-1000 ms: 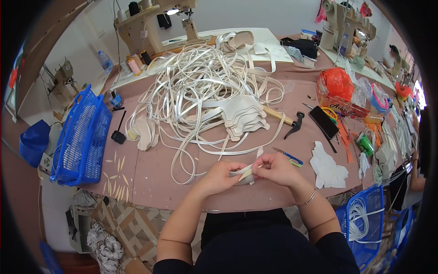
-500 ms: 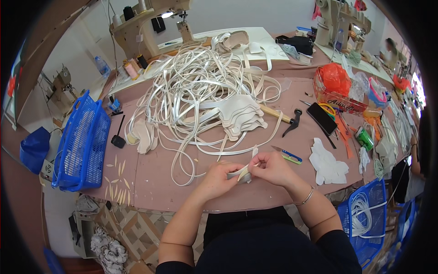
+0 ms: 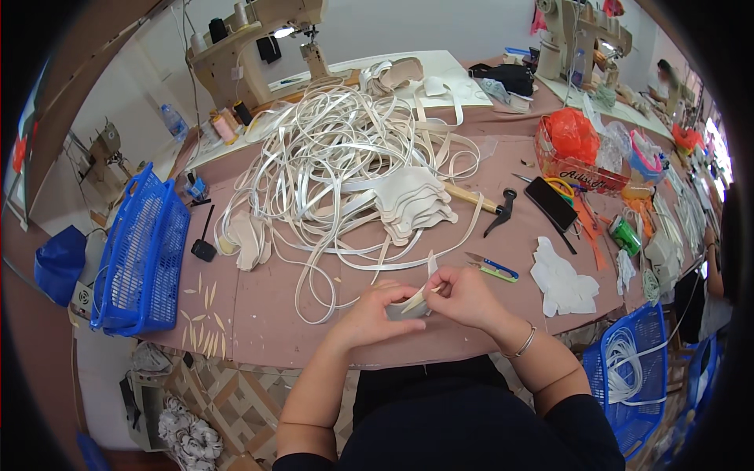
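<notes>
Close to the table's near edge, my left hand (image 3: 374, 315) grips a small pale piece of material (image 3: 410, 309), folded or curved, grey below with a cream strip along its top. Fingers of my right hand (image 3: 465, 296) pinch the strip's edge beside it, and a narrow pale end sticks up between the hands. The fingertips partly hide the piece. Just beyond my right hand lie thread snips (image 3: 496, 269) with blue and green handles. Ahead rests a stack of pale cut pieces (image 3: 412, 200) beside a large tangle of cream and white strips (image 3: 330, 149).
A hammer (image 3: 479, 200), a black phone (image 3: 551, 204) and white cut pieces (image 3: 561, 279) lie on the right. Blue baskets stand at left (image 3: 141, 251) and lower right (image 3: 656, 353). Small pale slivers (image 3: 208, 334) are scattered at left. Sewing machines (image 3: 228, 67) line the back.
My left hand's fingers have lifted and spread somewhat around the piece, showing more of its grey side. My right hand still pinches near the strip. The view has shifted slightly.
</notes>
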The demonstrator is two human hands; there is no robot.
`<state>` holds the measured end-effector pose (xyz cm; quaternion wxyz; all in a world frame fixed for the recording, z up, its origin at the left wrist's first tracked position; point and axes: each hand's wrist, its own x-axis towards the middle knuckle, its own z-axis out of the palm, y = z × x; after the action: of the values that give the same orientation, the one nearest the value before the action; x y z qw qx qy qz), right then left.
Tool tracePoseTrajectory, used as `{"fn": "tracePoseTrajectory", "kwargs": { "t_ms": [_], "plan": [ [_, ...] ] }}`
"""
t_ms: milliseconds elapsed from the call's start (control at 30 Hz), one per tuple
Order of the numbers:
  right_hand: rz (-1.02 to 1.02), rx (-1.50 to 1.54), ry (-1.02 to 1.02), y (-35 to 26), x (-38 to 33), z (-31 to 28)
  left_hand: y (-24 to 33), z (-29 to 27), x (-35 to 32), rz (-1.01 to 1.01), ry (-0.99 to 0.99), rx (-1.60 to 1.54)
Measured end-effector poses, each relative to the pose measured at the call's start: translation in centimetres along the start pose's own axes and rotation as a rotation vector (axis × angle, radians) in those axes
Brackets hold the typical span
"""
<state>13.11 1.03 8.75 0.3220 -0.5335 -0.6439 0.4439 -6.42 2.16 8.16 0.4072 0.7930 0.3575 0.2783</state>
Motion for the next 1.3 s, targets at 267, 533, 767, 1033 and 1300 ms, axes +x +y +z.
{"fn": "tracePoseTrajectory", "kwargs": {
  "t_ms": [267, 533, 767, 1033, 1300],
  "plan": [
    [-0.093, 0.243, -0.073, -0.3, -0.8, -0.7, -1.2, 0.8, -0.5, -0.217, 0.119, -0.296],
    [-0.010, 0.340, -0.069, 0.3, -0.6, -1.0, -0.9, 0.6, -0.6, -0.222, 0.094, -0.384],
    [-0.023, 0.334, -0.026, 0.3, -0.7, -1.0, -0.6, 0.7, -0.7, -0.195, 0.097, -0.374],
    [-0.024, 0.316, -0.006, -0.2, -1.0, -1.2, 0.0, 0.8, -0.6, -0.065, 0.119, -0.234],
    [-0.176, 0.079, 0.155, 0.8, -0.6, -2.0, 0.2, 0.1, -0.7, -0.041, 0.062, -0.151]
  ]
}}
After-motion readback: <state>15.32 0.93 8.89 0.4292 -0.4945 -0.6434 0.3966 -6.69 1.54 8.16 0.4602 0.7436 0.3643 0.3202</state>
